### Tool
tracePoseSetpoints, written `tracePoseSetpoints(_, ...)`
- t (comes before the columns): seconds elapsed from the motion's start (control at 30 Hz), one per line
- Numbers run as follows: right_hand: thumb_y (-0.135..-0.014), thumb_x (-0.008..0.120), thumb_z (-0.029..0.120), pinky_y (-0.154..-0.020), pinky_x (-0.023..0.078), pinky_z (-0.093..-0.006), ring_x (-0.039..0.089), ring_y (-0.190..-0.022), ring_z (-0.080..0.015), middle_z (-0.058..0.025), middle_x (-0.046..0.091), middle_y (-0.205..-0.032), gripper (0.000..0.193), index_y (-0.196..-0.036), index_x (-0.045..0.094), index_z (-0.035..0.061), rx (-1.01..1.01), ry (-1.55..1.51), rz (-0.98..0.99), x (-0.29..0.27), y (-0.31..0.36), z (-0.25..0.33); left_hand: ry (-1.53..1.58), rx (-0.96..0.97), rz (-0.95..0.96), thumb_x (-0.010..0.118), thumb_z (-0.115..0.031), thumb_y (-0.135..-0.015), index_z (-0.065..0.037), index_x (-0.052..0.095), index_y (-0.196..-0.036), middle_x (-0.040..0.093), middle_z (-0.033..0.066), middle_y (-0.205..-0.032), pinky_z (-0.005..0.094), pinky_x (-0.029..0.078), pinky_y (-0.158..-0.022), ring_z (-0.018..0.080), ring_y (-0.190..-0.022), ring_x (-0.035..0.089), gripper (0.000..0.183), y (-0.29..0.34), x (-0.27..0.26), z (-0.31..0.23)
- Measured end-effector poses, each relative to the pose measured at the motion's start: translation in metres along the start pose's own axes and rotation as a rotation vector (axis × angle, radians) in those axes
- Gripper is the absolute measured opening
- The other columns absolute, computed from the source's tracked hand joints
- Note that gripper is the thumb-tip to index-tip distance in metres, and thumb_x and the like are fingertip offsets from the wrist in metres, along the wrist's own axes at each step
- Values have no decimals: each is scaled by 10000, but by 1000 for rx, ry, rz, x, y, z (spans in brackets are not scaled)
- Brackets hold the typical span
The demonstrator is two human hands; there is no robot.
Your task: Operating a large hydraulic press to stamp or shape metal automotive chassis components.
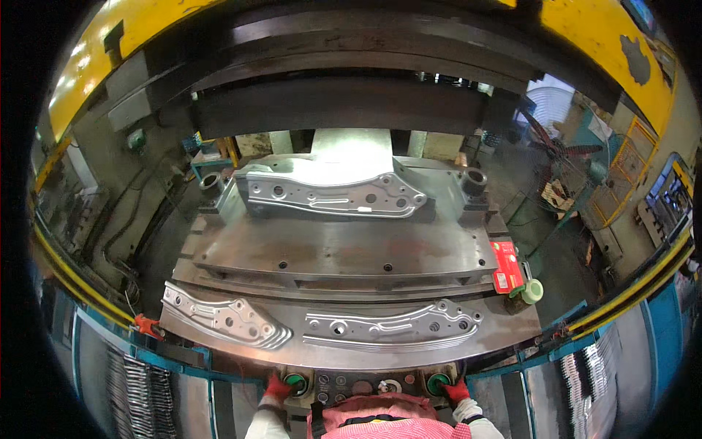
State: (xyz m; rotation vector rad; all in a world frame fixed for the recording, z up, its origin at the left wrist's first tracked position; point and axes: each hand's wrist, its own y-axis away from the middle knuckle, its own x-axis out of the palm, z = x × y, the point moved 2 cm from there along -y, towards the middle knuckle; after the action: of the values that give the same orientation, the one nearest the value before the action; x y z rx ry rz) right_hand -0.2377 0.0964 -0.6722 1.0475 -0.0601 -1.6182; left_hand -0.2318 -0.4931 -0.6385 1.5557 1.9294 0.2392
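My left hand (277, 389), in a red glove, rests at the left green push button (295, 383) of the control panel. My right hand (458, 391), gloved in red too, is at the right green push button (437, 384). Neither hand shows a part in it, and the fingers are too small and partly hidden to make out. Beyond them, a stamped metal panel (333, 196) with holes and ribs lies on the press's lower die (344, 245). Nearer, a left stack of similar panels (219, 316) and a right stack (391, 326) lie on the press bed.
The dark upper die (344, 102) hangs over the lower one, under a yellow press frame (607, 44). Guide posts (474, 183) stand at the die's corners. A red box (504, 267) and a green-white container (532, 291) sit at right. Racked metal parts (139, 391) flank me.
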Motion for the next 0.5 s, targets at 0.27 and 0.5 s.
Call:
tracePoseSetpoints(0.27, -551, 821, 372, -967, 375, -335, 427, -1203, -282, -213, 430, -1296, 1058, -1342, 249, -37, 23, -148, -30, -16, 46, 56, -5, 29, -49, 858, -428, -418, 40, 74, -1379, 268, 249, -1383, 395, 259, -1056, 342, -1304, 245, 1326, -31, -4, 47)
tracePoseSetpoints(0.5, -557, 825, 346, -955, 385, -328, 436, -1193, -267, -216, 431, -1289, 1041, -1330, 252, -52, 95, -102, -45, -7, 26, 26, -70, 46, 1, 835, -504, -419, 26, 53, -1384, 210, 266, -1404, 400, 232, -1069, 367, -1318, 192, 1350, -48, -5, 69)
